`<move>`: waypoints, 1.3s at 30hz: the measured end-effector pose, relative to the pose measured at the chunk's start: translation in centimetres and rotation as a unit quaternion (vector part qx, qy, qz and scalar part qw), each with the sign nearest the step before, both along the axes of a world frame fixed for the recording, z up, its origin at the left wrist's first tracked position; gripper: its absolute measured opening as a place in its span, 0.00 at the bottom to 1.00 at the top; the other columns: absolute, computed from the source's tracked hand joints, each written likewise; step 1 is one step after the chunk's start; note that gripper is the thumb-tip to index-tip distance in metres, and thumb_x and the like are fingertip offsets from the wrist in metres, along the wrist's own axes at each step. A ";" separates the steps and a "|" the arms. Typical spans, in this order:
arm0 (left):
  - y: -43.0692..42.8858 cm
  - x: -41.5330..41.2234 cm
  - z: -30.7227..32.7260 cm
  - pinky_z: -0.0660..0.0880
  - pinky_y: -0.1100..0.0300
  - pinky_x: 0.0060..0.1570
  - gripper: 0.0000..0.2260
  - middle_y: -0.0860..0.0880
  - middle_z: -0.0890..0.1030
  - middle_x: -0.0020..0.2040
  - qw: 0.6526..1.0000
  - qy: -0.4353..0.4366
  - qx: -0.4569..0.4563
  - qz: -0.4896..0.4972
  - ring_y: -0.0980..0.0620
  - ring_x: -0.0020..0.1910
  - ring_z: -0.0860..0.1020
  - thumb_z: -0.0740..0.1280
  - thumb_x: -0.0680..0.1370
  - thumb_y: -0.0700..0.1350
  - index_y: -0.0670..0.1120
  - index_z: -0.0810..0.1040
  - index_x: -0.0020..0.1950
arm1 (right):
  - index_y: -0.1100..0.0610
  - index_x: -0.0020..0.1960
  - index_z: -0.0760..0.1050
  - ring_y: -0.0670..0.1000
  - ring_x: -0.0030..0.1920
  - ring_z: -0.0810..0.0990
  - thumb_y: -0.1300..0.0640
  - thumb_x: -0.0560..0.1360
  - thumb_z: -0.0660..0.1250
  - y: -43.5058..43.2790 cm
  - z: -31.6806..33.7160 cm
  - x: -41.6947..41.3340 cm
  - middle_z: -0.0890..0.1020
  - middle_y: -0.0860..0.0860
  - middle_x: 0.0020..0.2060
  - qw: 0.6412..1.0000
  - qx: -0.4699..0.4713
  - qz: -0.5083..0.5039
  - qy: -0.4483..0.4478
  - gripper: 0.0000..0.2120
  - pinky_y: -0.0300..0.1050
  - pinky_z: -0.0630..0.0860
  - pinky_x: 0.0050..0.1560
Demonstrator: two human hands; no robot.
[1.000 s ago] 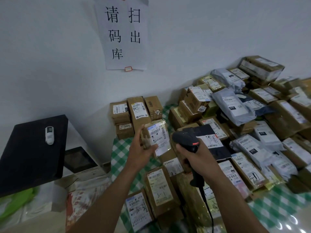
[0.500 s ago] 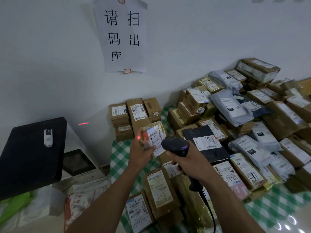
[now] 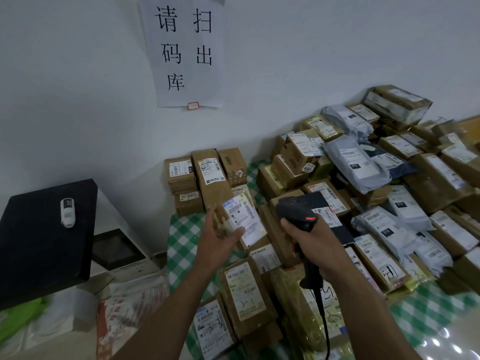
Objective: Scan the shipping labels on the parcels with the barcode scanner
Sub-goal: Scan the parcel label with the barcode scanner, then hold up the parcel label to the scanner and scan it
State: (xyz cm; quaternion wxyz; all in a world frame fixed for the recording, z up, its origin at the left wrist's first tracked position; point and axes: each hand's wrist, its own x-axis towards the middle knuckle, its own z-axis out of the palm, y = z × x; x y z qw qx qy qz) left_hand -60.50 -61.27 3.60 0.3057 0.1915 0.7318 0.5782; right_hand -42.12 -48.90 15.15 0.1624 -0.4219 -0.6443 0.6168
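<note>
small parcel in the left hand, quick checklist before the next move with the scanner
1. The left hand holds the small parcel off the pile: ok.
2. Its shipping label faces up with the barcode uncovered: ok.
3. The right hand grips the barcode scanner by its handle: ok.
4. A red beam line lies on the label: not ok, none shows.
5. This label's scan has registered: cannot tell.
6. The cable hangs free below the handle: ok.
</note>
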 end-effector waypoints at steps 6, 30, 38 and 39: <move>2.3 1.8 -1.8 0.82 0.53 0.57 0.46 0.53 0.74 0.73 0.994 -0.026 -0.082 -0.064 0.54 0.63 0.79 0.80 0.67 0.63 0.63 0.59 0.79 | 0.58 0.51 0.80 0.54 0.32 0.77 0.54 0.80 0.72 0.6 -0.9 0.8 0.80 0.62 0.36 1.000 -0.002 -0.003 -0.018 0.07 0.44 0.73 0.30; 5.9 1.4 -4.7 0.71 0.65 0.53 0.15 0.53 0.82 0.59 0.962 0.101 -0.159 -0.196 0.55 0.57 0.79 0.72 0.80 0.47 0.48 0.80 0.67 | 0.47 0.58 0.80 0.47 0.36 0.80 0.54 0.79 0.74 0.0 -1.9 -4.0 0.85 0.51 0.44 0.998 -0.043 -0.020 0.042 0.09 0.44 0.76 0.38; 6.0 -5.2 -3.3 0.66 0.53 0.69 0.23 0.49 0.69 0.68 0.967 0.176 -0.176 0.048 0.49 0.69 0.67 0.73 0.78 0.51 0.52 0.74 0.72 | 0.50 0.63 0.76 0.48 0.30 0.79 0.54 0.79 0.73 1.5 -1.3 -9.2 0.84 0.54 0.44 0.996 -0.079 0.026 0.038 0.14 0.41 0.76 0.32; 6.5 -6.4 -3.3 0.66 0.52 0.69 0.25 0.48 0.69 0.69 0.965 0.173 -0.186 0.065 0.48 0.69 0.66 0.73 0.78 0.50 0.52 0.72 0.73 | 0.50 0.65 0.74 0.48 0.30 0.79 0.54 0.79 0.74 1.9 -1.4 -9.7 0.84 0.55 0.47 0.996 -0.084 0.029 0.031 0.16 0.42 0.76 0.32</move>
